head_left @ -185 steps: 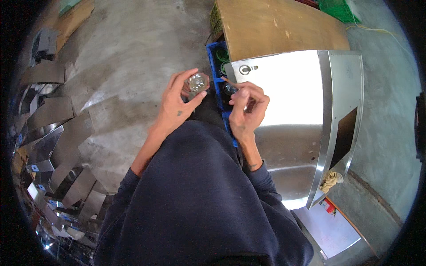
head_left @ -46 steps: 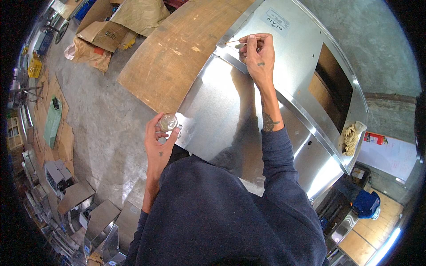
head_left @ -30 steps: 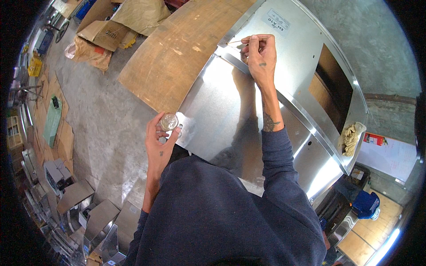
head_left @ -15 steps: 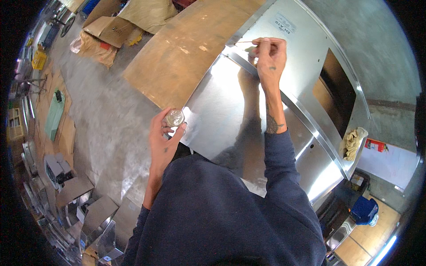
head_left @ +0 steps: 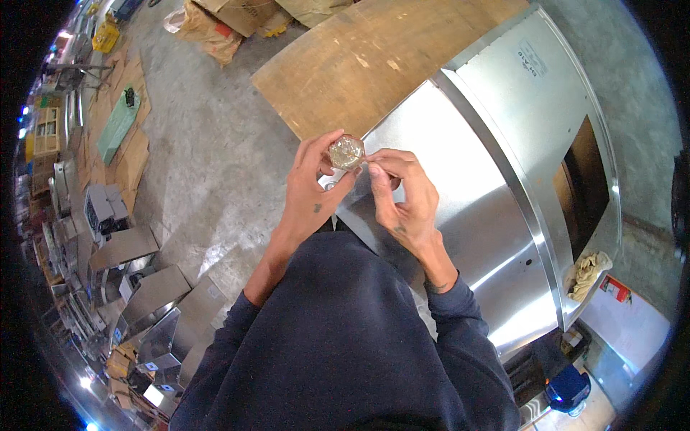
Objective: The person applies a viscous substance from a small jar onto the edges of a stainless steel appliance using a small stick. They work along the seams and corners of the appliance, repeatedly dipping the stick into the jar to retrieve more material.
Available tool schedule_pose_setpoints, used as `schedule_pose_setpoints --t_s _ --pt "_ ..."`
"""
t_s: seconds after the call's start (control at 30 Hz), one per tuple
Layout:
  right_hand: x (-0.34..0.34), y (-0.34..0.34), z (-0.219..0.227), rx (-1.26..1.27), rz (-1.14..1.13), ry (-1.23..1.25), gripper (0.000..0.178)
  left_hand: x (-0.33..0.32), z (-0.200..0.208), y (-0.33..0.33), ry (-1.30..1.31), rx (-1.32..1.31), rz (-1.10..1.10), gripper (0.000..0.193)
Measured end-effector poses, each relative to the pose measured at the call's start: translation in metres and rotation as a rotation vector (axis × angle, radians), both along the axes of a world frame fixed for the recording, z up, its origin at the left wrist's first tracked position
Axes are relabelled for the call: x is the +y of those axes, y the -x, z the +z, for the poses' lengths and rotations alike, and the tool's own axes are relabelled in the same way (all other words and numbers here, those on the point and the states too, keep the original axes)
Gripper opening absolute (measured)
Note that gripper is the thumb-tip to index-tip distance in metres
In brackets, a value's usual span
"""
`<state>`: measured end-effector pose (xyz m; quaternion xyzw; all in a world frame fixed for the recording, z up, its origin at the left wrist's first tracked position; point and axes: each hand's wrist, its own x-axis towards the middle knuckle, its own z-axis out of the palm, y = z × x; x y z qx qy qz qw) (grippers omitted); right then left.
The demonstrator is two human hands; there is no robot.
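My left hand [head_left: 309, 188] is closed around a small round glass jar [head_left: 346, 152], which looks open-topped with something pale and glossy inside. Beside it my right hand [head_left: 411, 195] pinches a thin stick [head_left: 366, 159] between thumb and fingers. The stick's tip meets the jar's right rim; most of its length is hidden by the fingers, and I cannot tell whether it dips in. Both hands hover over the near left corner of a shiny sheet-metal panel [head_left: 460, 172], which has a raised seam and a rectangular cutout.
A brown wooden board [head_left: 338, 68] lies beyond the panel. On the panel's right edge sits a crumpled cream cloth [head_left: 591, 274]. Metal boxes [head_left: 154, 294] crowd the floor at left, near a green slab [head_left: 119, 123] on cardboard. A cardboard box [head_left: 241, 13] stands at the top.
My right hand has come back from the panel's far seam to the jar, bringing the stick with it. The left hand still holds the jar. The whole view has shifted.
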<state>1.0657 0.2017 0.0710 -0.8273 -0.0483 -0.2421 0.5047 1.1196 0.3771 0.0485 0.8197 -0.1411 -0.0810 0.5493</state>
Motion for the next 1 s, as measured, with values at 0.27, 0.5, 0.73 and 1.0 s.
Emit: schedule_pose_setpoints --t_s 0.27,0.5,0.73,1.0 --pt "-0.002 -0.004 -0.013 -0.008 -0.002 0.169 0.015 -0.005 0.001 0.004 -0.009 -0.086 -0.021 0.069" --pt "-0.007 -0.001 0.0 -0.003 -0.075 -0.049 0.008 -0.006 -0.008 0.0 0.006 -0.074 -0.029 0.068" --pt "-0.093 -0.031 0.025 -0.01 -0.328 -0.276 0.016 0.0 -0.013 0.005 -0.022 -0.031 -0.017 0.065" --pt "-0.213 -0.092 0.016 0.034 -0.409 -0.365 0.017 -0.002 -0.018 0.003 -0.014 0.082 -0.028 0.06"
